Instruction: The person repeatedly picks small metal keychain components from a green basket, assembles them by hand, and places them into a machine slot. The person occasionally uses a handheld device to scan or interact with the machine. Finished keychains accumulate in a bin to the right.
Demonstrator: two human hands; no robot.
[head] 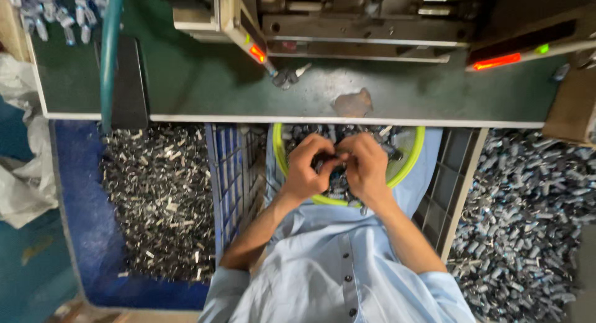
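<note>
Both hands, left point(305, 168) and right point(366, 168), curl together around small dark parts point(329, 164) over a green bowl point(415, 150) of them. A blue bin point(87, 205) holds metal clips point(158, 199); a grey crate point(448, 192) holds capsules point(528, 223).

No labels, signs or screens in view. Only packaging: crumpled white plastic bags point(22, 174) slumped at the far left edge, beside the blue bin point(81, 236), below the green table point(205, 87).
</note>
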